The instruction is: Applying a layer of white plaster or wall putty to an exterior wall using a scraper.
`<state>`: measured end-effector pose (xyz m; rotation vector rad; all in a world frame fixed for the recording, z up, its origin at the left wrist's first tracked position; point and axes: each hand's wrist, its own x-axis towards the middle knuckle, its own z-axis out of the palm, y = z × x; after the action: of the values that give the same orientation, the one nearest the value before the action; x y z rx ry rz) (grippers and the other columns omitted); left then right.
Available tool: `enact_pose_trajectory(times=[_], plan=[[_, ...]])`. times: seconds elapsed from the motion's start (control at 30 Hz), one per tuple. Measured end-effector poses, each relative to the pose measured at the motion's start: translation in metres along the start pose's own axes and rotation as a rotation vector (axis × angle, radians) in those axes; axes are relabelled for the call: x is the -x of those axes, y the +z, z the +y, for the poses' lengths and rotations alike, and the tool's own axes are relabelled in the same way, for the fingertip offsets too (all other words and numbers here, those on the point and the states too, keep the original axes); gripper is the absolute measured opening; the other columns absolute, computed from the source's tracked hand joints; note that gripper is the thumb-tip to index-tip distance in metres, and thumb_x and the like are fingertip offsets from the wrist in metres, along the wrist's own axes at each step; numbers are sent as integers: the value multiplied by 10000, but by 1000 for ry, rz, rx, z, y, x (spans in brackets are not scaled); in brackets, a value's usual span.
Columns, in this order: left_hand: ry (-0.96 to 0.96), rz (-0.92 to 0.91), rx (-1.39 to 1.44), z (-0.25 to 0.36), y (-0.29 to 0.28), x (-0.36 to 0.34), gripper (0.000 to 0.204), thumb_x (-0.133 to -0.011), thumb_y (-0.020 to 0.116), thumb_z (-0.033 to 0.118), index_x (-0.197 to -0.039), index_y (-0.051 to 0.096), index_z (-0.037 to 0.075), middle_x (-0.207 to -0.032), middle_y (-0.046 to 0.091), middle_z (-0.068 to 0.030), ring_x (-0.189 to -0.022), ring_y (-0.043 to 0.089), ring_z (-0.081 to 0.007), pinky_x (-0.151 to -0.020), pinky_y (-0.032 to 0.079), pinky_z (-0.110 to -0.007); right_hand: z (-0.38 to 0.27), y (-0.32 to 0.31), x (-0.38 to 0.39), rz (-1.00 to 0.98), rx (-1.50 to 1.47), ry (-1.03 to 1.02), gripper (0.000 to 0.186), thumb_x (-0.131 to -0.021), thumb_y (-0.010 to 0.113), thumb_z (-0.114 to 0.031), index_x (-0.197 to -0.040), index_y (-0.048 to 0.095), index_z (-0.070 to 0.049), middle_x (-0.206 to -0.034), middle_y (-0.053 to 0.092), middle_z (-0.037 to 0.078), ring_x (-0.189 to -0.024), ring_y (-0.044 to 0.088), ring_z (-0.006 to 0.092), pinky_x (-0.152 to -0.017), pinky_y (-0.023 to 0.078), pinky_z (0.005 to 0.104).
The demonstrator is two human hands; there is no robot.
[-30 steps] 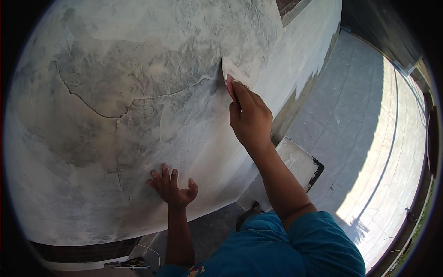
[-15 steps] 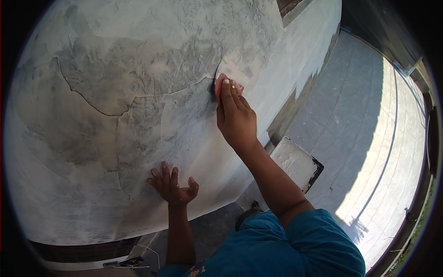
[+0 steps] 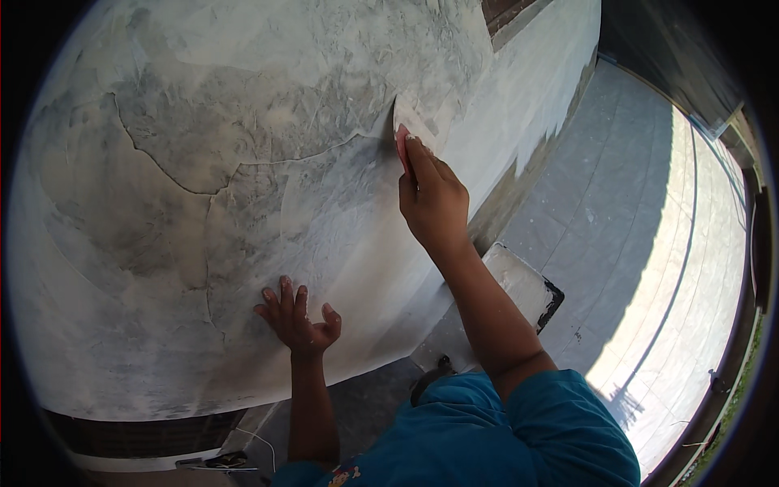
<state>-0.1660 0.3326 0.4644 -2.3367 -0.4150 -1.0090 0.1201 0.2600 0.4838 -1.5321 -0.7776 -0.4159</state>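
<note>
Grey cracked plaster wall above tiled floor; right hand presses scraper.

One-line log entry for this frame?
right hand: presses putty blade on wall | left hand: flat on wall | tray: below

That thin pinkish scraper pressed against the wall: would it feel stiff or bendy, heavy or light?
Probably light: the right hand holds the scraper with its fingers alone, pressed to the wall. It looks like a thin flat blade, so likely somewhat springy rather than rigid, though no bend shows. Being flat, it should not roll if put down.
</note>
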Motion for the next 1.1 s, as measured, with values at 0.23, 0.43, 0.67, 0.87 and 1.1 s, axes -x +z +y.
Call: enact_pose_trajectory(times=[0.23, 0.43, 0.67, 0.87, 1.1], plan=[[3, -13, -37, -5, -6, 3, 561, -864, 551, 290, -1362, 473, 46, -1472, 469, -202, -1502, 194, -386, -1211, 8, -578, -13, -28, 54, -247, -194, 135, 381, -848, 630, -21, -1219, 670, -98, -1020, 727, 139, -884, 726, 273, -764, 575, 348], [-5, -5, -29, 4, -1, -1, 544, -871, 545, 298, -1351, 478, 50, -1466, 476, -195, -1501, 200, -383, -1210, 13, -579, 10, 1, -10, 4, 24, -6, 413, -852, 605, 0, -1264, 587, 11, -1169, 670, 219, -1016, 687, 338, -877, 571, 394], [-28, -22, -36, -2, -6, 2, 537, -870, 539, 296, -1347, 479, 56, -1461, 481, -195, -1500, 201, -384, -1210, 13, -581, -46, 1, 85, -253, -89, -160, 459, -796, 664, -33, -1245, 599, 40, -1156, 685, 206, -1056, 690, 312, -863, 579, 370], [-8, -15, -17, -3, -4, 2, 561, -865, 538, 284, -1372, 465, 55, -1468, 476, -195, -1500, 202, -386, -1209, 8, -582, 1, -26, -3, 34, -26, 99, 404, -840, 610, 7, -1232, 658, -76, -996, 720, 143, -785, 702, 282, -682, 564, 356], [-2, -8, -20, 0, -2, 1, 553, -866, 540, 286, -1365, 473, 57, -1463, 481, -191, -1499, 204, -388, -1210, 12, -582, -26, 11, 43, -91, 16, -175, 443, -814, 674, -27, -1237, 583, 69, -1133, 688, 220, -1022, 700, 309, -847, 582, 371]])
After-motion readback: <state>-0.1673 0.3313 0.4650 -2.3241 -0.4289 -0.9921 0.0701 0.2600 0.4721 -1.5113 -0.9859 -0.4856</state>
